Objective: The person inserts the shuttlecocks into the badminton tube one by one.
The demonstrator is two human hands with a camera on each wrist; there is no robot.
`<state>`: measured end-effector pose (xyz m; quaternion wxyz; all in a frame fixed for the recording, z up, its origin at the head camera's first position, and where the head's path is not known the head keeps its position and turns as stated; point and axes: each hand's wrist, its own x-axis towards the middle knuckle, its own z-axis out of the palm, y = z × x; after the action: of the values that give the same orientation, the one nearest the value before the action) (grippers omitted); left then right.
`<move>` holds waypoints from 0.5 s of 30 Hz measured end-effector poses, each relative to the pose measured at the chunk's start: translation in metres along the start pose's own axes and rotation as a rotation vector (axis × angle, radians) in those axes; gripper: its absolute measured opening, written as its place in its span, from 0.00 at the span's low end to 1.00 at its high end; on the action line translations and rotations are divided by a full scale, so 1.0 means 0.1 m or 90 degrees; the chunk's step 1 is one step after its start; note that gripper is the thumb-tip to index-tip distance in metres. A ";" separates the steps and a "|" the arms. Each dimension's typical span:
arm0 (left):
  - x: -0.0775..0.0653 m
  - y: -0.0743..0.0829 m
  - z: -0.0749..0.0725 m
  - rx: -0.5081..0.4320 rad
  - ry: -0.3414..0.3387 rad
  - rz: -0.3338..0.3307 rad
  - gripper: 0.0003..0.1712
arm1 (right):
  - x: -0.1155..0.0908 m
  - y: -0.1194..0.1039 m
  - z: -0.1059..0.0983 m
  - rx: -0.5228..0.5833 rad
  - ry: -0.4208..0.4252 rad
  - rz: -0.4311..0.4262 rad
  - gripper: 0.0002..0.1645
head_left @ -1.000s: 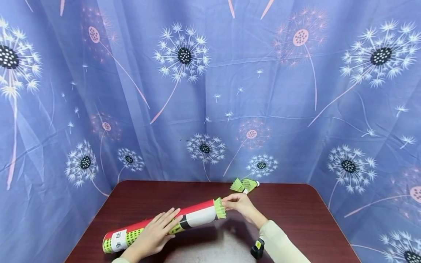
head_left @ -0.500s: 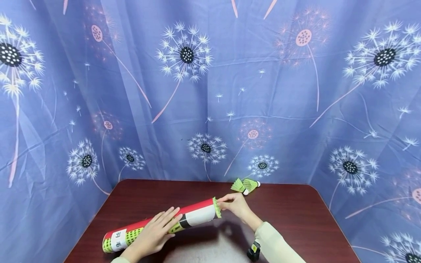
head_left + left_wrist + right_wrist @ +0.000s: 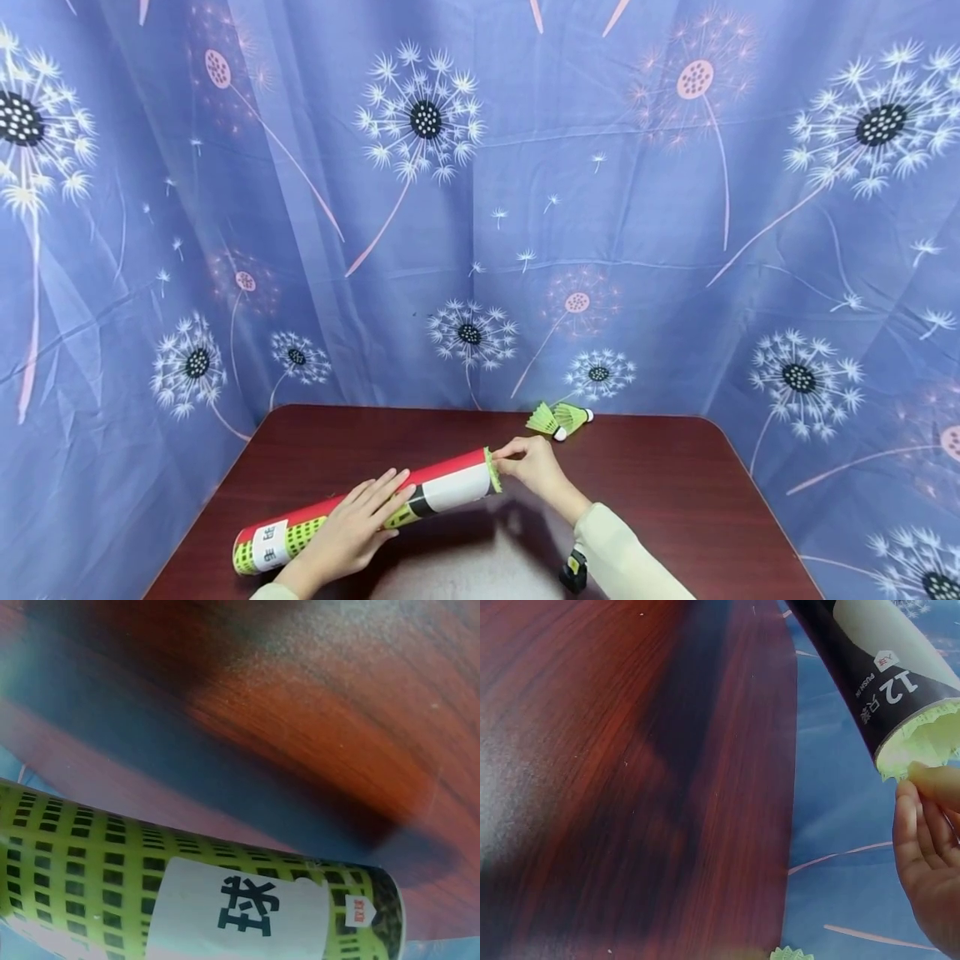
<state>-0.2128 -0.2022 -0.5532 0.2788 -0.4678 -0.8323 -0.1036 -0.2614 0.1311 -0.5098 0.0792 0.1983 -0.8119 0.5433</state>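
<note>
A long shuttlecock tube point(image 3: 457, 490), red, white, black and green, slants across the table with its right end raised. My left hand point(image 3: 348, 529) grips its middle, fingers over the top and thumb on the near side. At the tube's right mouth, the green skirt of a shuttlecock point(image 3: 911, 750) shows, most of it inside. My right hand point(image 3: 542, 471) pinches the skirt's edge there between thumb and forefinger. In the left wrist view only the tube's green grid-patterned end point(image 3: 240, 915) appears; the left hand is out of that picture.
Two green shuttlecocks with white bases, one on the left point(image 3: 543, 419) and one on the right point(image 3: 573, 417), lie at the back edge of the dark red table point(image 3: 660, 483). A blue dandelion-print curtain point(image 3: 480, 217) hangs behind and at both sides.
The shuttlecock has slid left, deeper into the tube, and less of its skirt sticks out. My right hand has moved left with it. The left hand keeps its place on the tube.
</note>
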 end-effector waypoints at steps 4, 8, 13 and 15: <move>0.00 0.01 0.01 0.001 -0.001 -0.004 0.41 | 0.01 0.07 0.03 -0.029 0.017 -0.025 0.06; 0.00 0.02 0.01 0.004 0.002 -0.003 0.39 | 0.01 0.05 0.05 -0.042 0.024 -0.042 0.07; 0.02 0.01 0.02 -0.014 0.003 -0.003 0.43 | 0.02 0.04 0.05 -0.063 0.036 -0.059 0.07; 0.02 0.01 0.02 -0.021 0.001 -0.004 0.42 | 0.03 0.05 0.06 -0.072 0.037 -0.063 0.08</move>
<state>-0.2136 -0.1998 -0.5537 0.2717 -0.4695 -0.8317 -0.1185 -0.2654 0.1265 -0.5153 0.1405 0.2175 -0.8280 0.4974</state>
